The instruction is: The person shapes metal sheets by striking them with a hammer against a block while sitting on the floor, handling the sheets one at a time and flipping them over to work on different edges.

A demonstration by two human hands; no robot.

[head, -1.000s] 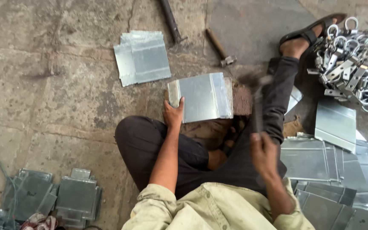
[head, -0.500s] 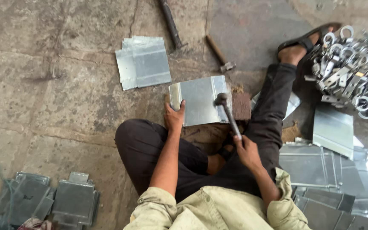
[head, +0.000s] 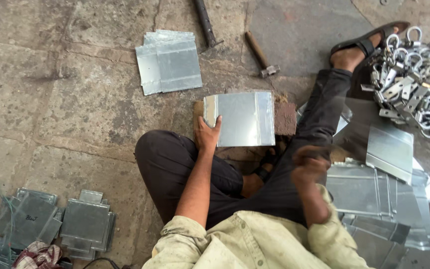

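seated worker on a stone floor (head: 65, 109), seen from above. the left hand (head: 207, 135) grips the near left corner of a flat, rectangular metal sheet (head: 242, 118) with folded side edges, thumb on top and fingers beneath; the sheet lies across a reddish-brown block (head: 284, 118) just in front of the crossed legs. the right hand (head: 308, 162) is raised beside the right knee and is blurred by motion; whether it is closed on anything cannot be told from this view.

beyond the held sheet, a small stack of similar folded sheets (head: 169, 62) rests on the floor, well apart from the hands. a hammer with a wooden handle (head: 259, 53) lies near the block's far side, and a dark metal bar (head: 205, 22) lies just left of it. to the right, a sandalled foot (head: 362, 45) is stretched out beside a heap of bright metal rings and clamps (head: 416, 74). flat cut sheets (head: 374, 189) are piled along the right leg. at lower left, finished folded box-like pieces (head: 83, 221) sit in a cluster beside a scrap of patterned cloth (head: 36, 253).
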